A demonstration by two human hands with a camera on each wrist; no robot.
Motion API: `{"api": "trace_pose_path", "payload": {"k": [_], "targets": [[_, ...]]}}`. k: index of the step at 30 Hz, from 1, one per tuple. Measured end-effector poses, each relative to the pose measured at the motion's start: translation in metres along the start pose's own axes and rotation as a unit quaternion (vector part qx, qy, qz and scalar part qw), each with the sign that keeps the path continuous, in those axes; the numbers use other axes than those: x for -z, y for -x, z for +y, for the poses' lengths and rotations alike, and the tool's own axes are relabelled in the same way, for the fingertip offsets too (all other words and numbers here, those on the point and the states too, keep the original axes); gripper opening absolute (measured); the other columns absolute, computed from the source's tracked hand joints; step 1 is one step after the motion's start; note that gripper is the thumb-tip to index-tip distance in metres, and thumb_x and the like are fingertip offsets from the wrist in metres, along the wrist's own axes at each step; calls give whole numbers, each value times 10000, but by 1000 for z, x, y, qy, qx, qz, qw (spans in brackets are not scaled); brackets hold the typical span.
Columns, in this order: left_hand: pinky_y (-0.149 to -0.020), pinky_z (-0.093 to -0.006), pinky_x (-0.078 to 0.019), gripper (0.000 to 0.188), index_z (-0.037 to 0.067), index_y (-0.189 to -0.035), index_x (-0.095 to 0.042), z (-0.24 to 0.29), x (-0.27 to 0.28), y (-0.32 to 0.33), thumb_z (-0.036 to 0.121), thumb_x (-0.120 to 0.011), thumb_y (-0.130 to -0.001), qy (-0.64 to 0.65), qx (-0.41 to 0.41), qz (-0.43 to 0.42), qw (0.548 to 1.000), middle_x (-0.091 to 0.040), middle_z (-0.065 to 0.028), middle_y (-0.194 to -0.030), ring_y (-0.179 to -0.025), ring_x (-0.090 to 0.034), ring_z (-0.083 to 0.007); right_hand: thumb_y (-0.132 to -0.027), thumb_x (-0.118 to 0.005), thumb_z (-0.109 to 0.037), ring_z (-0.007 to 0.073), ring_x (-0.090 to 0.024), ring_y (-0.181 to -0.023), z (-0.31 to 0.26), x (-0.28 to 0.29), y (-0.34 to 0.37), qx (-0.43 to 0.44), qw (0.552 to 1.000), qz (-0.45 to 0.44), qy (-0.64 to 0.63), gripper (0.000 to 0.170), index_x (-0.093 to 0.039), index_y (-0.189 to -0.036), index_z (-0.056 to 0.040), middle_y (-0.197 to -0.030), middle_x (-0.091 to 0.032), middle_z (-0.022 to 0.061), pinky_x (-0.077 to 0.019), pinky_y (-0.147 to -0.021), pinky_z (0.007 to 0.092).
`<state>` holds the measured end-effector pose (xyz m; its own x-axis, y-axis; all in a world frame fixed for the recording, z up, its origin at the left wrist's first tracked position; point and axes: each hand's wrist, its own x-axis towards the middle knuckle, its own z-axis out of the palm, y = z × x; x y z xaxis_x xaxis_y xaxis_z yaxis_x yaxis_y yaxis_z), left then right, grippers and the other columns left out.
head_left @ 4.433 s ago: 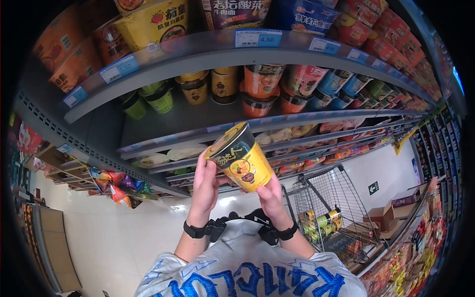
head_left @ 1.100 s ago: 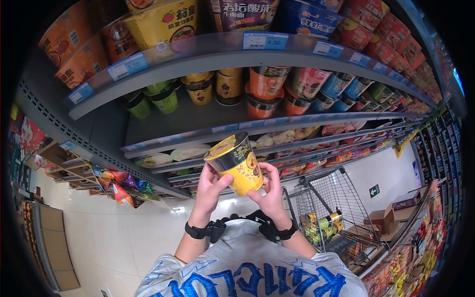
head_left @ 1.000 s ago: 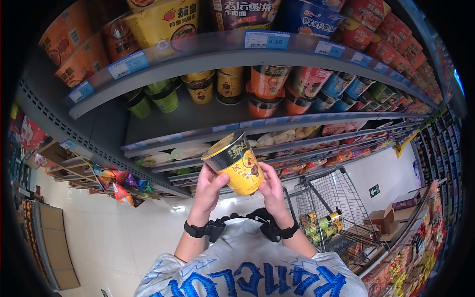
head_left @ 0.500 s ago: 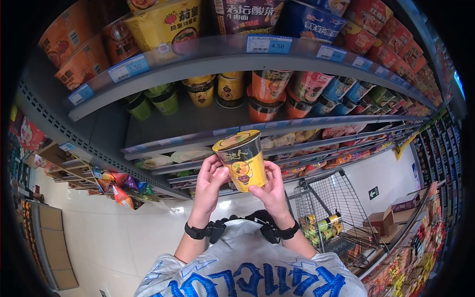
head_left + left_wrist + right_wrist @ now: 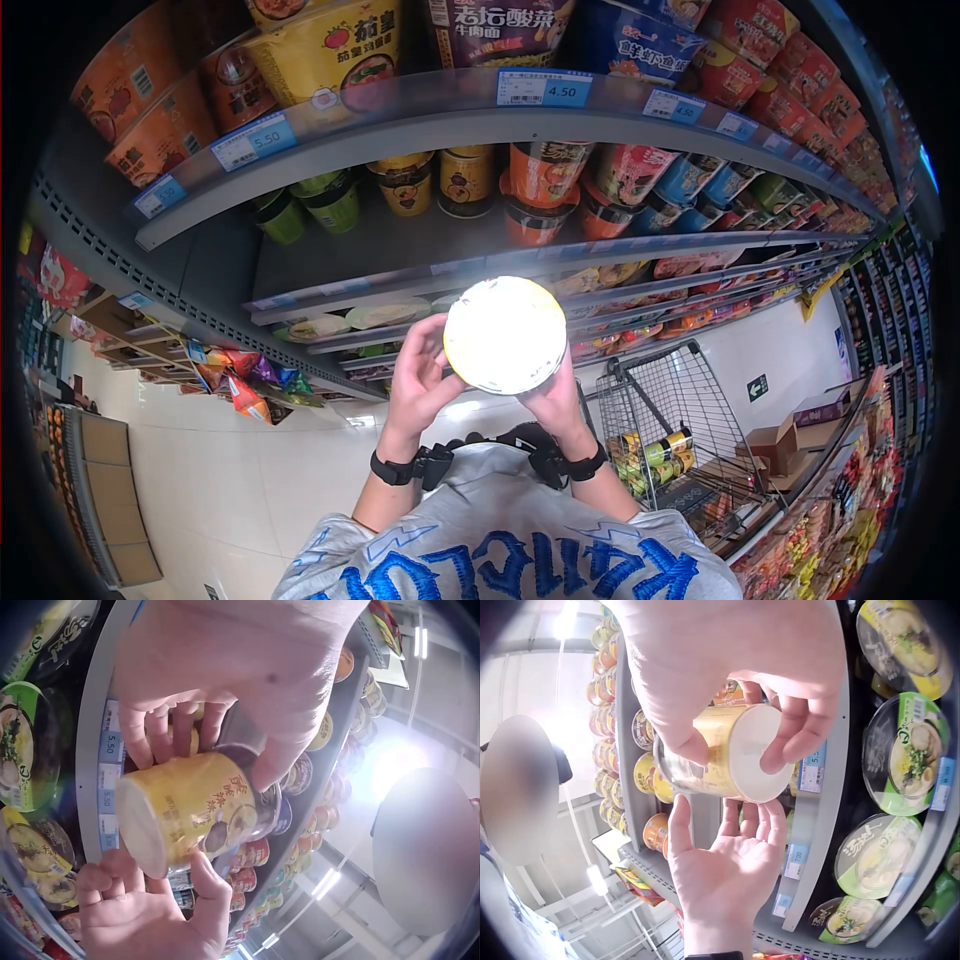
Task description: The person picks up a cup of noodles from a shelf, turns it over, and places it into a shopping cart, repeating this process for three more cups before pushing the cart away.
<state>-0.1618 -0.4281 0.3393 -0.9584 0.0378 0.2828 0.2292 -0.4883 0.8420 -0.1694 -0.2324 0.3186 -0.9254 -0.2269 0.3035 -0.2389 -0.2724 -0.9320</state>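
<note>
A yellow noodle cup with a black upper band (image 5: 199,810) is between the two hands. Its round end faces the head camera as a glaring white disc (image 5: 505,335); the wrist views show this end is the pale base (image 5: 757,754). The left hand (image 5: 420,380) (image 5: 240,682) holds one side, fingers and thumb on the wall. On the other side, the right hand (image 5: 557,405) (image 5: 742,667) grips the cup around its base end, with its thumb on the wall. Part of the right hand's fingers is hidden behind the cup in the head view.
Shelves with price labels (image 5: 545,88) carry rows of noodle cups, green (image 5: 333,205), yellow and orange. A cart (image 5: 680,400) holding several cups (image 5: 655,455) stands at the right, beside cardboard boxes (image 5: 772,445). Snack bags (image 5: 250,397) hang at the left.
The cup has been tipped from showing its printed side and lid to showing its white base. Both hands have stayed on it, their fingers slightly shifted.
</note>
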Motion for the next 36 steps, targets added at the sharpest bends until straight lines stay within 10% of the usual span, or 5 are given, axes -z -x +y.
{"api": "trace_pose_path", "payload": {"k": [21, 29, 36], "targets": [[-1124, -383, -315, 866, 28, -1532, -172, 7, -4, -2, 168, -668, -836, -37, -31, 43, 998, -290, -130, -1520, -1375, -358, -265, -873, -655, -59, 218, -530, -1217, -9, 4, 7, -78, 986, -87, -121, 793, -199, -1515, 36, -1397, -469, 179, -425, -1022, 357], [-1047, -349, -384, 745, -4, -1456, -260, -11, 13, 11, 400, -606, -934, 22, 14, 73, 997, -329, -148, -1465, -1361, -385, -246, -868, -672, -43, 101, -625, -870, 0, 4, 18, -87, 995, -33, -40, 689, -342, -1470, 22, -1032, -672, 81, -493, -807, 251], [-1049, -396, -419, 685, 38, -1334, -462, -17, 33, 33, 614, -447, -963, -69, 90, 82, 990, -287, -151, -1561, -1378, -390, -248, -819, -752, -44, 72, -566, -816, 5, -11, 7, -33, 999, 31, -16, 450, -475, -1170, 5, -1113, -554, 67, -478, -755, 220]]}}
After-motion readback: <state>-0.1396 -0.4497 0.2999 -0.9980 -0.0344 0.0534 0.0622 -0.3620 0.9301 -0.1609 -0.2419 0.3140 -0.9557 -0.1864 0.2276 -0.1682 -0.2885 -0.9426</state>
